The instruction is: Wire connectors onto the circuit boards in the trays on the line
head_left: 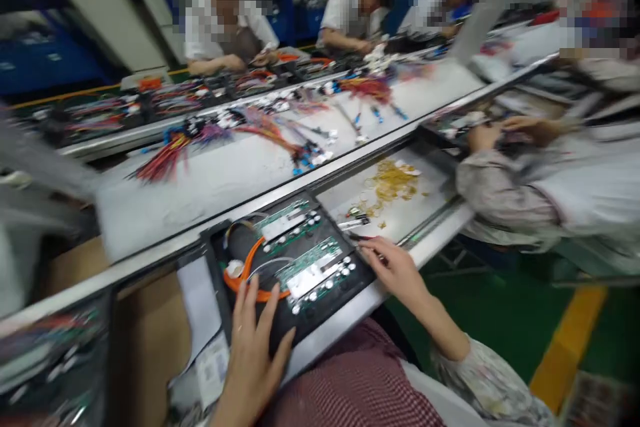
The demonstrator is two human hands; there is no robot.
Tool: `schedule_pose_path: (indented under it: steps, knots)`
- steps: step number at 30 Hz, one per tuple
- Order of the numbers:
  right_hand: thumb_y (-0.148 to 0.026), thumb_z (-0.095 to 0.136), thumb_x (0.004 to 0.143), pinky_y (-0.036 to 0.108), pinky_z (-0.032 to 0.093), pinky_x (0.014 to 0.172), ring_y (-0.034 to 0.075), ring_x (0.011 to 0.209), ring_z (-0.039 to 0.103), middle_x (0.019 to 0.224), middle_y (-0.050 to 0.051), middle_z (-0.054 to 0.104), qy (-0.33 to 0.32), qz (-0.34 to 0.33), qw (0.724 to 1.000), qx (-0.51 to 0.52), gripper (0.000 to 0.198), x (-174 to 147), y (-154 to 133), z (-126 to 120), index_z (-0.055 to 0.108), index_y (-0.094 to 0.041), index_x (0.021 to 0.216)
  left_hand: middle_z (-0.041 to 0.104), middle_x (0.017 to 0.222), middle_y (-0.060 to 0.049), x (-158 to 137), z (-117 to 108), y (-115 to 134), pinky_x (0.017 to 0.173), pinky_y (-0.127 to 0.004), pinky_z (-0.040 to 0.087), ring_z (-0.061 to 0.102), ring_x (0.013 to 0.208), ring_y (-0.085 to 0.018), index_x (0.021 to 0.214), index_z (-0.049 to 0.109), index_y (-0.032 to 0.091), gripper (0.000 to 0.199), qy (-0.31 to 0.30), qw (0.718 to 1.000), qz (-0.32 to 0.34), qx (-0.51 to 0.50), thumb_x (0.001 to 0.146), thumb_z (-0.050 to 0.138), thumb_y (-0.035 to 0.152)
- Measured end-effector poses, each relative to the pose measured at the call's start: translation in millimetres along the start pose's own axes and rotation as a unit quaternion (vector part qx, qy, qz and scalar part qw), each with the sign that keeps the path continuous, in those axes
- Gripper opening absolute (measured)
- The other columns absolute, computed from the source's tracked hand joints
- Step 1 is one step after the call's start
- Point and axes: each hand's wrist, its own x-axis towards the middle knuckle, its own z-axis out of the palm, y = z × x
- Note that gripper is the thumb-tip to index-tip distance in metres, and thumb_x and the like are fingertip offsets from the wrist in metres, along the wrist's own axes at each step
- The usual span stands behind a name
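Note:
A black tray (320, 320) lies in front of me with two green circuit boards, a farther board (285, 223) and a nearer board (315, 277), each bearing a white block and round white parts. Orange wires (250, 260) curve along the tray's left side, beside a white connector (234, 269). My left hand (257, 340) is open, fingers spread over the near left part of the tray and the orange wires. At the tray's right edge, the fingers of my right hand (400, 273) are closed around something thin and dark, which I cannot make out.
Yellow loops (393, 180) lie in a shallow bay beyond my right hand. Bundles of coloured wires (270, 130) rest on the long white belt (165, 213). Another board-filled tray (55, 360) stands at left. A co-worker's sleeve (505, 193) is at right; several people sit opposite.

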Motion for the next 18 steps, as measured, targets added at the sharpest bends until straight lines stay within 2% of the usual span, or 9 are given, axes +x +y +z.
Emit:
schedule_pose_path:
  steps: [3, 5, 9, 11, 14, 18]
  knots:
    - [-0.035, 0.047, 0.098, 0.031, 0.052, 0.074, 0.020, 0.090, 0.067, 0.101, 0.007, 0.072, -0.031, -0.017, 0.999, -0.016, 0.026, 3.4, -5.3, -2.5, 0.069, -0.023, 0.108, 0.027, 0.159, -0.019, 5.7, -10.4, 5.8, 0.112, -0.058, 0.037, 0.025, 0.148, -0.034, 0.149, 0.036, 0.023, 0.059, 0.025, 0.999, -0.009, -0.044, 0.094, 0.056, 0.020]
    - [-0.037, 0.049, 0.098, 0.032, 0.051, 0.073, 0.021, 0.091, 0.067, 0.103, 0.007, 0.071, -0.060, -0.038, 0.997, -0.038, 0.027, 13.9, -11.5, 1.5, 0.068, -0.023, 0.111, 0.036, 0.153, -0.018, 11.1, -14.2, 2.4, 0.114, -0.055, 0.035, 0.032, 0.144, -0.031, 0.143, 0.044, 0.021, 0.049, 0.041, 0.996, -0.050, -0.068, 0.095, 0.055, 0.019]
    - [-0.037, 0.048, 0.098, 0.031, 0.048, 0.069, 0.021, 0.089, 0.067, 0.099, 0.006, 0.071, -0.120, -0.126, 0.982, -0.068, 0.028, 40.4, -37.3, 24.1, 0.070, -0.023, 0.108, 0.056, 0.128, -0.013, 16.0, -15.8, -4.7, 0.105, -0.047, 0.045, 0.053, 0.123, -0.025, 0.133, 0.055, 0.020, 0.039, 0.073, 0.978, -0.138, -0.137, 0.095, 0.052, 0.018]
    - [-0.037, 0.047, 0.098, 0.030, 0.044, 0.062, 0.019, 0.083, 0.067, 0.096, 0.005, 0.071, -0.169, -0.184, 0.964, -0.093, 0.028, 52.3, -51.3, 40.8, 0.071, -0.024, 0.104, 0.059, 0.116, -0.011, 16.0, -14.3, -5.0, 0.098, -0.043, 0.049, 0.057, 0.112, -0.023, 0.129, 0.059, 0.020, 0.035, 0.078, 0.971, -0.158, -0.161, 0.094, 0.052, 0.017]
    - [-0.032, 0.048, 0.097, 0.029, 0.037, 0.056, 0.017, 0.074, 0.064, 0.095, 0.004, 0.069, -0.262, -0.249, 0.921, -0.145, 0.026, 67.4, -65.5, 68.3, 0.072, -0.024, 0.100, 0.060, 0.111, -0.010, 15.5, -10.8, -5.9, 0.094, -0.040, 0.051, 0.059, 0.107, -0.022, 0.125, 0.061, 0.018, 0.032, 0.069, 0.967, -0.166, -0.183, 0.094, 0.051, 0.014]
    - [-0.028, 0.051, 0.094, 0.028, 0.029, 0.053, 0.015, 0.070, 0.062, 0.096, 0.003, 0.069, -0.336, -0.269, 0.883, -0.189, 0.021, 76.6, -74.9, 96.3, 0.072, -0.024, 0.098, 0.063, 0.107, -0.009, 16.3, -8.4, -8.3, 0.091, -0.037, 0.051, 0.061, 0.103, -0.020, 0.120, 0.063, 0.017, 0.030, 0.044, 0.957, -0.188, -0.215, 0.094, 0.050, 0.012]
